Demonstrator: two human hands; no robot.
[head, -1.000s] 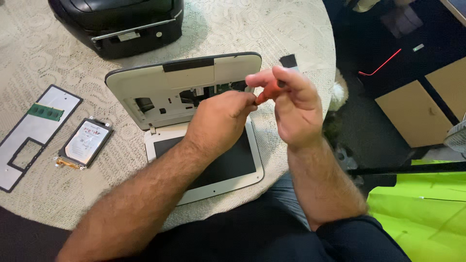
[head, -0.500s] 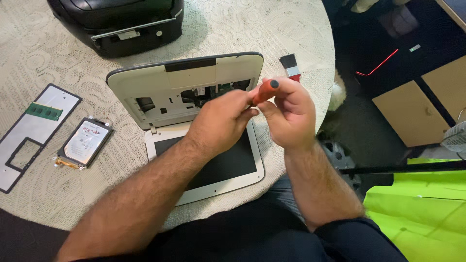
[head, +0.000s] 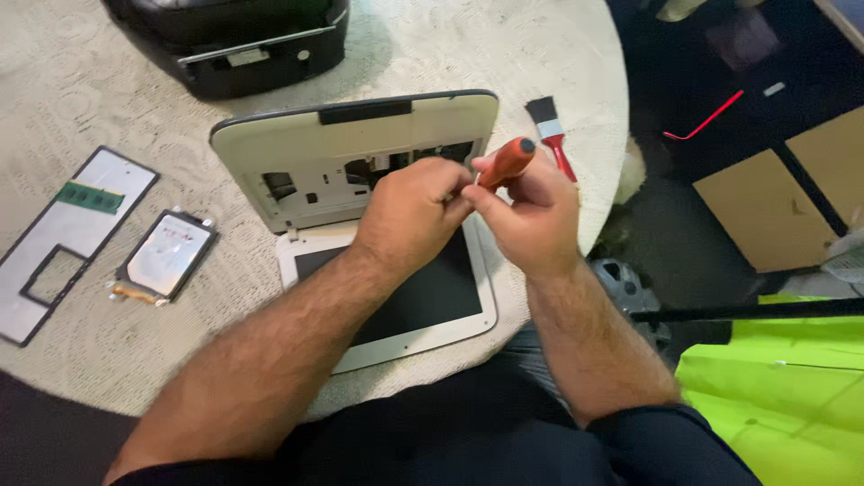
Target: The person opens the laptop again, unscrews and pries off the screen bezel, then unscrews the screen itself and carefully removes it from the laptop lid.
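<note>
A small white laptop (head: pixel 315 166) lies opened on the round table, its base tilted up with the underside cover off and the inner parts showing. My right hand (head: pixel 522 216) grips an orange-handled screwdriver (head: pixel 506 162) above the base's right part. My left hand (head: pixel 409 211) is closed beside it, fingers meeting the screwdriver's shaft; the tip is hidden behind my fingers. The laptop's dark screen (head: pixel 423 297) lies flat under my forearms.
On the pale lace tablecloth (head: pixel 108 81) at left lie a hard drive (head: pixel 165 255) and a flat cover panel (head: pixel 63 238) with a green memory stick (head: pixel 90 197). A black printer (head: pixel 234 40) stands at the back. A small red-handled brush (head: pixel 551 130) lies at right. Cardboard boxes (head: pixel 774 207) sit on the floor.
My right hand has lowered and turned the screwdriver, and now sits closer to the left hand. The brush behind it has come into view.
</note>
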